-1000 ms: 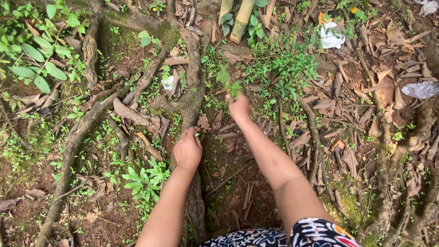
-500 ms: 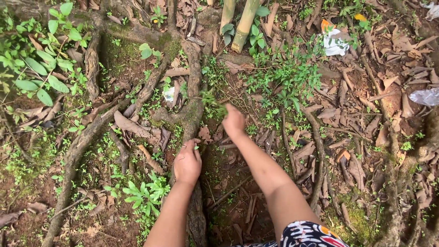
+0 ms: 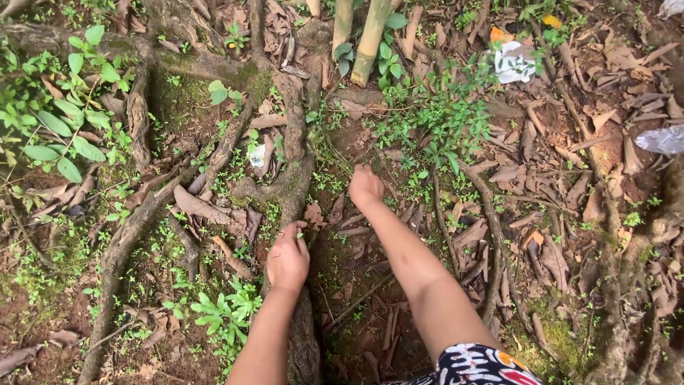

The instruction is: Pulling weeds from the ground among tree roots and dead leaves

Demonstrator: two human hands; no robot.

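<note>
My left hand (image 3: 288,258) rests on a thick mossy tree root (image 3: 296,178) that runs up the middle of the ground. Its fingers are curled, and a tiny green leaf shows at the fingertips. My right hand (image 3: 365,187) is stretched further out, down at the bare soil beside the root. It is closed in a loose fist and I see no plant in it. Thin weed stems (image 3: 324,146) lie just beyond and left of it. A patch of small green weeds (image 3: 442,121) grows to its upper right.
Roots spread over the soil among dry brown leaves. Bamboo stalks (image 3: 370,36) stand at the top. White litter (image 3: 514,64) lies at the upper right and a plastic scrap (image 3: 661,139) at the right edge. Leafy plants (image 3: 64,121) grow at the left, a small one (image 3: 224,306) by my left arm.
A second ago my right hand held a green sprig up. It swung left and down, and the sprig is no longer in it. My left hand stayed on the root.
</note>
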